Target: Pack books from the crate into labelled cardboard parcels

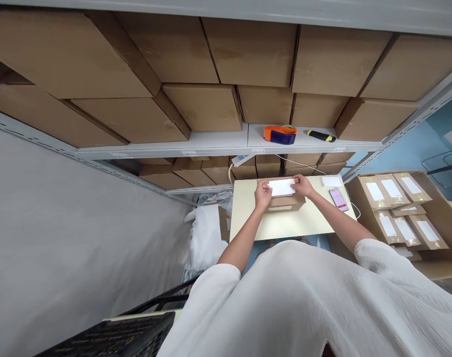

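A small brown cardboard box (285,203) rests on a pale table (281,223) in front of me. A white label (281,187) lies on its top. My left hand (263,193) pinches the label's left edge, fingers curled. My right hand (304,186) pinches the label's right edge in the same way. Both hands rest on the box top.
A phone (339,199) and a white label sheet (332,181) lie on the table's right. An orange tape dispenser (280,134) and a yellow-black cutter (319,135) sit on the shelf (218,144) among cartons. An open carton (404,213) of labelled boxes stands right. A black crate (129,332) is near left.
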A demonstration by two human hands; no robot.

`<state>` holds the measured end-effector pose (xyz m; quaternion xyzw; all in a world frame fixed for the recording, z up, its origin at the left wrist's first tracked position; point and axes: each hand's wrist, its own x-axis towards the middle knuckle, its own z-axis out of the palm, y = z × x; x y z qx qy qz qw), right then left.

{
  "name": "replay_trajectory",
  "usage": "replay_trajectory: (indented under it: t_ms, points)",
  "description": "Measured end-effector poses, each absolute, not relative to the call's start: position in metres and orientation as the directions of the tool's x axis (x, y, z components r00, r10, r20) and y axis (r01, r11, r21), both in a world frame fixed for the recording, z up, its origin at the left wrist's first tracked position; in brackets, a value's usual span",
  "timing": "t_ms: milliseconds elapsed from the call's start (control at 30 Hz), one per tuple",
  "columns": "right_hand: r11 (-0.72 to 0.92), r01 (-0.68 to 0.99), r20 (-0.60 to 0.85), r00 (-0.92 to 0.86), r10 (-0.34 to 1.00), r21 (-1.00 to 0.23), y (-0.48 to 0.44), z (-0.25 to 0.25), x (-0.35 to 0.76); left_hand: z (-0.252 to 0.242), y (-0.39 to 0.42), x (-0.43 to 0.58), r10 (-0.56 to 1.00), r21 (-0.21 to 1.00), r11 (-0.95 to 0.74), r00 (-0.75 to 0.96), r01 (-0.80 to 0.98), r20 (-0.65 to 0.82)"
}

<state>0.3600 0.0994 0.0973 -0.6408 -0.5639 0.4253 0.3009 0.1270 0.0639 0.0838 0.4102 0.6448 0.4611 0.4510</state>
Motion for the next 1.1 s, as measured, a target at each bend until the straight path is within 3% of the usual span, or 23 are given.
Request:
replay_trajectory:
  t_ms: [300, 700, 800, 933, 1100]
  points:
    - [-0.178, 0.576, -0.138, 0.114, 0.984, -0.797, 0.098, 0.077, 0.346, 0.08, 0.062, 0.118, 0.949, 0.945, 0.235, -0.266, 0.23, -0.171]
    - [-0.1, 0.712, -0.118, 0.025, 0.993, -0.695, 0.097, 0.069, 0.34, 0.072, 0.066, 0.122, 0.973, 0.924, 0.187, -0.196, 0.333, -0.126]
    - [-0.03, 0.755, -0.066, -0.017, 0.998, -0.655, 0.095, 0.064, 0.34, 0.071, 0.065, 0.122, 0.981, 0.887, 0.164, -0.163, 0.433, -0.102]
    - [0.088, 0.837, 0.051, -0.071, 0.996, -0.54, 0.085, 0.061, 0.337, 0.071, 0.058, 0.12, 1.0, 0.773, 0.004, -0.014, 0.634, 0.006]
    - [0.301, 0.842, 0.049, -0.313, 0.949, -0.448, 0.061, 0.058, 0.33, 0.066, 0.045, 0.116, 0.946, 0.721, -0.253, 0.321, 0.645, 0.045]
